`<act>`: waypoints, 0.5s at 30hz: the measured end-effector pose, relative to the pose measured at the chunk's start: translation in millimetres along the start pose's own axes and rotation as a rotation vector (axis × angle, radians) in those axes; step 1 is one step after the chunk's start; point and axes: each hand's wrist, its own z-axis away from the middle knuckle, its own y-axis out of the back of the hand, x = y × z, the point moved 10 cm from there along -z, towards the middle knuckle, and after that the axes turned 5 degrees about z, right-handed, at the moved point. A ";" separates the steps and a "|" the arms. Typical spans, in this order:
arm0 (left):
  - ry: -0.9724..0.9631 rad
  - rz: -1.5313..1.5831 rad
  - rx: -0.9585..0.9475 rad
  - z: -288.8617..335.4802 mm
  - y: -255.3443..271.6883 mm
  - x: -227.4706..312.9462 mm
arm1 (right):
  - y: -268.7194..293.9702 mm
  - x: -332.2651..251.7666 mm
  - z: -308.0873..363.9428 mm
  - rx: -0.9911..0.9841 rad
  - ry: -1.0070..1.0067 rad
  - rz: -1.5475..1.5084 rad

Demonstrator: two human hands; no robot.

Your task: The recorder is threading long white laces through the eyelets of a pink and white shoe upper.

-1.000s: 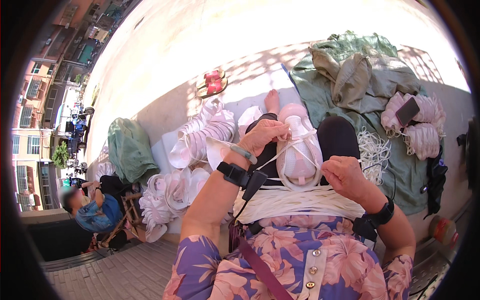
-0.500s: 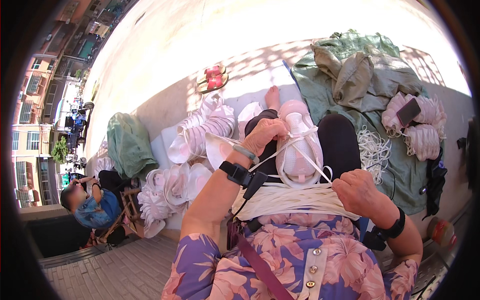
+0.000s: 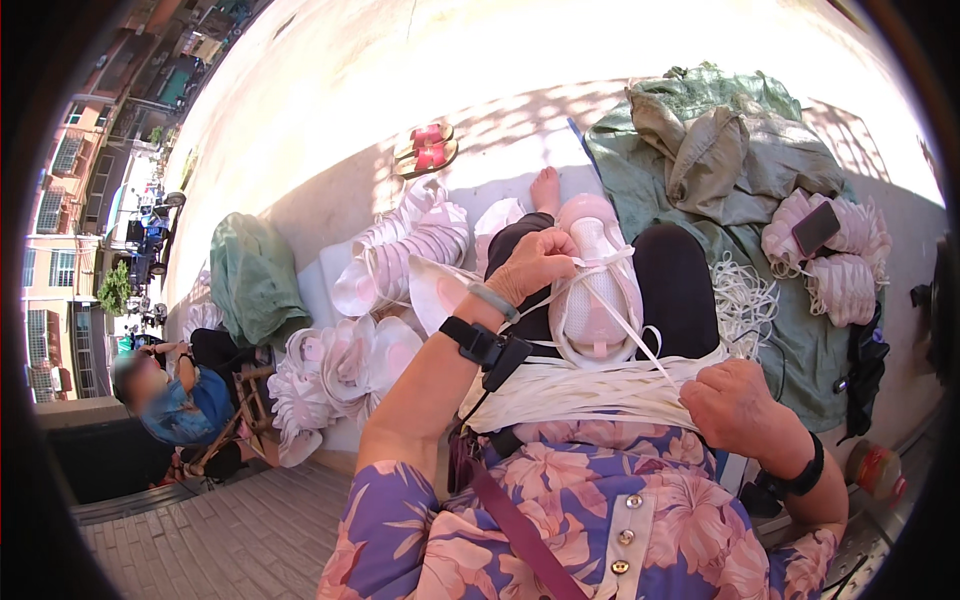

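A pale pink and white shoe upper rests between my thighs, its opening toward me. At its upper left side my left hand is closed in a pinch on a white shoelace. The lace slants down across the upper to my right hand, whose closed fingers grip its other stretch, low on the right. One loop of lace stands out beside the upper's right edge. Over my lap lies a thick bundle of white laces, just left of my right hand. The fingertips of my right hand are mostly hidden.
Stacked pink-white uppers and a looser pile lie left. On the right are tangled laces, a green cloth, tied bundles and a phone. Red sandals sit ahead. Another person sits far left.
My right hand has moved down and to the right, drawing the lace out longer and straighter. My left hand stays by the upper, still pinching.
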 end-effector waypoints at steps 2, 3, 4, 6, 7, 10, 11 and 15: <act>-0.005 -0.034 0.012 -0.1 -1.2 -2.9 | 20.0 -6.1 2.9 -0.014 -0.002 -0.041; -0.012 -0.073 0.020 -0.8 -1.8 -2.7 | 30.8 -9.0 4.8 -0.021 -0.009 -0.082; -0.011 -0.072 0.027 0.8 -1.2 -4.3 | 40.2 -13.3 6.1 -0.023 -0.002 -0.084; -0.085 -0.120 0.068 4.4 1.2 0.8 | 53.9 -19.2 8.2 -0.025 -0.018 -0.118; -0.086 -0.119 0.069 6.1 1.4 -0.1 | 52.1 -18.8 7.9 -0.026 -0.017 -0.116; -0.133 -0.203 0.128 13.5 5.5 1.9 | 11.4 -12.8 11.8 -0.227 0.001 -0.220; -0.175 -0.245 0.161 17.5 6.6 5.8 | -10.9 0.2 14.2 -0.322 -0.045 -0.309; -0.263 -0.410 0.244 31.9 6.0 14.3 | -30.8 66.5 -17.1 -0.050 -0.252 -0.188</act>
